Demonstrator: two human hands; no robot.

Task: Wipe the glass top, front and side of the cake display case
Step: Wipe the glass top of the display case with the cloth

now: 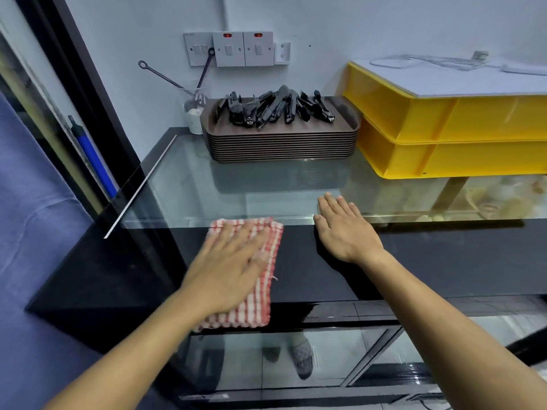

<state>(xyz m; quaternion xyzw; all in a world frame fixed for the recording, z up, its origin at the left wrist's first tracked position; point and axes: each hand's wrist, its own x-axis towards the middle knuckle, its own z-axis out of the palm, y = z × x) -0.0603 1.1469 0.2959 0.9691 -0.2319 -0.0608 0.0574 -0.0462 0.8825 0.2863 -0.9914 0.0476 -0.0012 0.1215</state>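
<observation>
Under the straight, spread fingers of the left hand lies the cloth, a soft, light, red-and-white checked rag folded flat on the dark front band of the display case. It looks limp, so pressing with a flat palm seems better than pinching. Beyond its fingertips begins the glass top, hard, smooth, likely slippery and breakable. The right hand rests flat beside it, fingers straight, holding nothing, tips over the glass edge. Past them stand stacked brown trays and yellow crates.
</observation>
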